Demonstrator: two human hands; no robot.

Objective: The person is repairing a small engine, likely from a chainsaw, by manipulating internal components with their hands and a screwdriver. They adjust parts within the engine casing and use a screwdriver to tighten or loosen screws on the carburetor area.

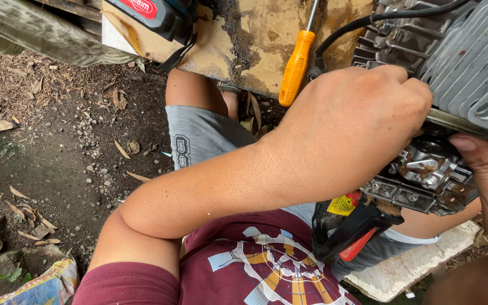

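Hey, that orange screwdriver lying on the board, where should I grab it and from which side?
Grip the orange handle, probably coming from its lower end: that end juts past the board's edge, free and near the left hand, while the shaft runs up out of view.

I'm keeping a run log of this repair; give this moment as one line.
left hand: fist on engine | right hand: thumb at carburettor | orange screwdriver: lying on board

orange-handled screwdriver (296, 66) on stained board (266, 39) | blue power tool (162, 16) top | white slab (419, 271) lower right | printed sack (40, 287) lower left
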